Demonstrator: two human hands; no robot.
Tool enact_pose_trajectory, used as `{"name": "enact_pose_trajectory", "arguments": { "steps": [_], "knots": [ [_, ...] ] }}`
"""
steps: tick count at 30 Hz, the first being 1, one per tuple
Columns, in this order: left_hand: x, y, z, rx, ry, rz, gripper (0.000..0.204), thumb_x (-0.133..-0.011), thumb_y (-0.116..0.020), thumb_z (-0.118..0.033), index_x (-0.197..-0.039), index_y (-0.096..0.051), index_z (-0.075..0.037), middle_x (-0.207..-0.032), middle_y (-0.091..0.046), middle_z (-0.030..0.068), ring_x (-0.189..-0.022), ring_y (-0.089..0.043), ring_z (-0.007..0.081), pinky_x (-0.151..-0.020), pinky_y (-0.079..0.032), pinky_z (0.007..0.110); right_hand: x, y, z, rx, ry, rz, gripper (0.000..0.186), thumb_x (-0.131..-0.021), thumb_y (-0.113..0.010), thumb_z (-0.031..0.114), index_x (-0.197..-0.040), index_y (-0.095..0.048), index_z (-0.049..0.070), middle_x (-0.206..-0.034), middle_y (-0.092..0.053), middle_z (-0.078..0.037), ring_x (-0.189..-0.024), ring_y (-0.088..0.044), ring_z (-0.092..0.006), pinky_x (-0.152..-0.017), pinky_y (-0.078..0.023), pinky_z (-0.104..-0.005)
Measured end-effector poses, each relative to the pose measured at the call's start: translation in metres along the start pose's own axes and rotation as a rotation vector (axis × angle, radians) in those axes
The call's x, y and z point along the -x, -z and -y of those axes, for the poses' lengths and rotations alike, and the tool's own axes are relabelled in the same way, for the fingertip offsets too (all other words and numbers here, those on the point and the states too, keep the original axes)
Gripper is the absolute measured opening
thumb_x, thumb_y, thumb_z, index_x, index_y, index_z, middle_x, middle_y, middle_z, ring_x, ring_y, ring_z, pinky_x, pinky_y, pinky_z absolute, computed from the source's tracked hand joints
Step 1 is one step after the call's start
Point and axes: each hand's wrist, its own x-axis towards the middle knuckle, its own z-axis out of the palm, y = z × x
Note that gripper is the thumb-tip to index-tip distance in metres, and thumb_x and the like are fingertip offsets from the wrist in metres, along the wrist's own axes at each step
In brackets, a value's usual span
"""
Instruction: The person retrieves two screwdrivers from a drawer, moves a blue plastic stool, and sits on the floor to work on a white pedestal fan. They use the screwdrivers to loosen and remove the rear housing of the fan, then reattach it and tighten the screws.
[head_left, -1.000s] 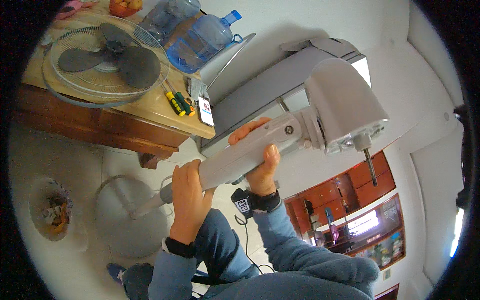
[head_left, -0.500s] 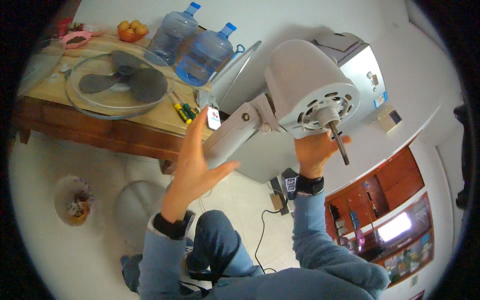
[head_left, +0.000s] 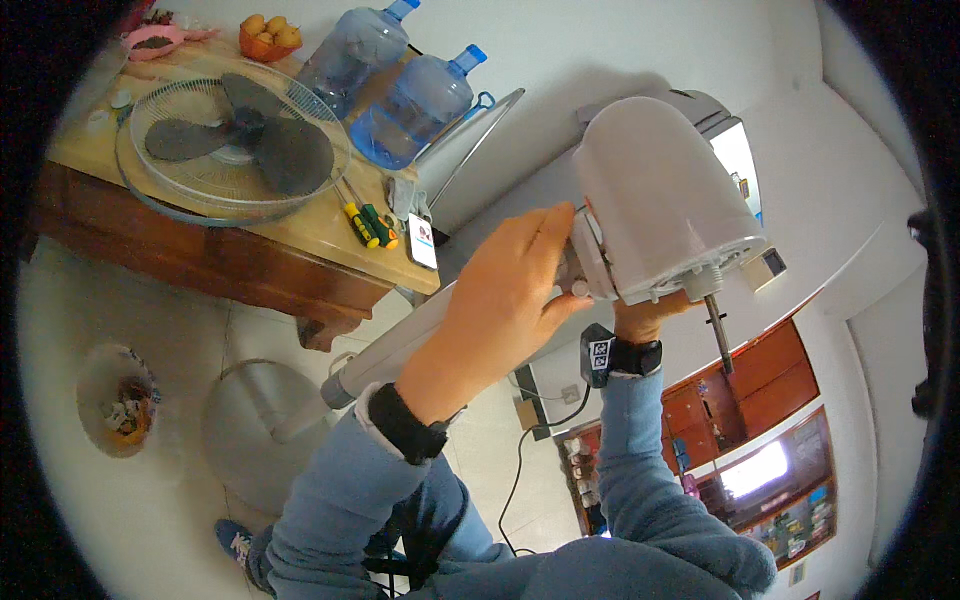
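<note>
A white standing fan tilts in front of me, its motor housing point(head_left: 665, 190) bare, with a threaded collar and metal shaft point(head_left: 719, 340) pointing down to the right. My left hand point(head_left: 490, 300) is closed around the neck joint just behind the housing, fingers over the top and thumb beneath. Under the housing, my right hand point(head_left: 642, 318) grips its lower side; the housing hides part of its fingers. From the neck the grey-white pole point(head_left: 395, 340) slants down left to a round base point(head_left: 235, 460) on the floor.
On the wooden table point(head_left: 250, 240) lie a fan grille point(head_left: 135, 175) with dark blades point(head_left: 290, 155), screwdrivers point(head_left: 365, 227) and a phone point(head_left: 421, 240). Two blue water jugs point(head_left: 410, 115) stand behind, beside a fruit bowl point(head_left: 270, 44). A waste bin point(head_left: 95, 400) sits at left.
My left hand has moved up and right, from open beside the pole to closed on the neck joint. The motor housing has shifted right and turned, my right hand still beneath it.
</note>
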Motion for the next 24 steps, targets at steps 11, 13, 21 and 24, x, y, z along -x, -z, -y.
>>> {"name": "enact_pose_trajectory", "arguments": {
  "steps": [11,13,21,24],
  "knots": [
    [-0.001,0.001,0.000,-0.072,-0.026,0.021,0.077,-0.061,-0.080,-0.016,-0.124,-0.040,0.003,-0.105,-0.053,0.0164,-0.098,-0.054,0.0302,-0.081,-0.048,0.036,-0.012,0.034,-0.016,0.103,0.041,0.148,0.087,-0.080,-0.027,0.077,-0.144,-0.022,0.019,-0.143,-0.033,-0.013,-0.131,-0.034,-0.0318,-0.109,-0.028,-0.0514],
    [-0.002,0.002,0.000,-0.087,-0.039,0.027,0.079,-0.060,-0.080,-0.016,-0.125,-0.039,0.003,-0.106,-0.053,0.0162,-0.097,-0.054,0.0299,-0.081,-0.048,0.036,-0.007,0.022,-0.010,-0.058,-0.019,0.095,0.086,-0.080,-0.028,0.078,-0.143,-0.024,0.019,-0.143,-0.033,-0.013,-0.130,-0.035,-0.0319,-0.109,-0.029,-0.0520],
    [-0.005,-0.002,-0.002,-0.086,0.034,-0.026,0.083,-0.062,-0.081,-0.015,-0.130,-0.037,0.003,-0.112,-0.052,0.0206,-0.102,-0.053,0.0344,-0.085,-0.046,0.038,0.015,-0.044,0.019,-0.040,-0.126,-0.062,0.083,-0.080,-0.034,0.072,-0.141,-0.027,0.016,-0.138,-0.037,-0.013,-0.124,-0.042,-0.0361,-0.099,-0.037,-0.0606],
    [-0.003,-0.005,-0.001,-0.082,0.019,-0.079,0.080,-0.061,-0.081,-0.013,-0.128,-0.040,0.003,-0.109,-0.053,0.0202,-0.100,-0.055,0.0345,-0.083,-0.047,0.038,0.016,-0.051,0.021,0.005,-0.136,-0.135,0.086,-0.078,-0.038,0.073,-0.142,-0.027,0.018,-0.139,-0.036,-0.014,-0.125,-0.040,-0.0374,-0.100,-0.035,-0.0605]
  ]
}}
